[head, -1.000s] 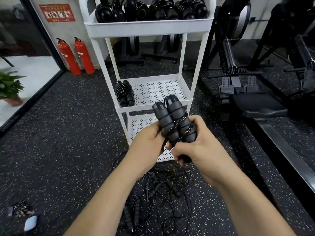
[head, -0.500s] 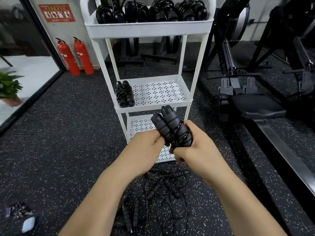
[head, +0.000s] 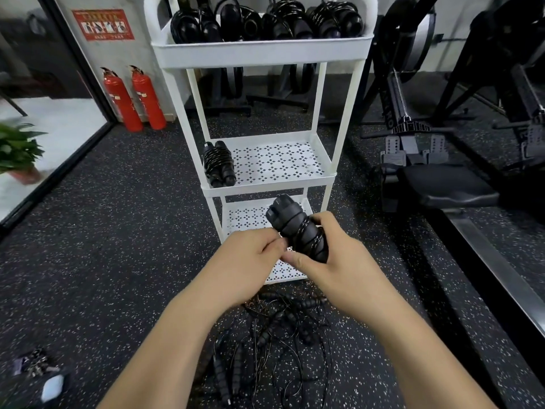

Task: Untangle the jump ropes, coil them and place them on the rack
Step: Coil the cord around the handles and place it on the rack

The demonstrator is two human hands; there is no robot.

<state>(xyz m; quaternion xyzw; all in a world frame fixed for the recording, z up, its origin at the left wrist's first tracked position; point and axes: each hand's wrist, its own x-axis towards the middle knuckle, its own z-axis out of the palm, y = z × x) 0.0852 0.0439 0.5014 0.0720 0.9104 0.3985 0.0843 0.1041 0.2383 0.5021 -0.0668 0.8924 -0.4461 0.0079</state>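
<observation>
A coiled jump rope (head: pixel 298 231), its two black handles laid side by side and bound with turns of cord, is held in front of the rack's lowest shelf, above the floor. It is grasped by the right hand (head: pixel 339 267): the thumb is laid across the lower end of the handles and the fingers (head: pixel 321 222) are wrapped round the far side. The left hand (head: pixel 244 267) is set against the bundle's left side, its fingers curled and closed on the lower part. Exactly what is pinched there cannot be told. The handles are tilted, with their top ends pointed up and to the left.

The white rack (head: pixel 259 51) is stood just beyond the hands. On its top shelf several coiled ropes (head: pixel 265 22) are packed side by side. On the middle shelf one coiled rope (head: pixel 218 163) is laid at the left edge. Beneath the forearms a tangled pile of ropes (head: pixel 274 335) is spread on the speckled floor (head: pixel 118 231). Two red fire extinguishers (head: pixel 134 98) are stood by the wall on the left, and a rowing machine (head: pixel 427 172) is seen on the right.
</observation>
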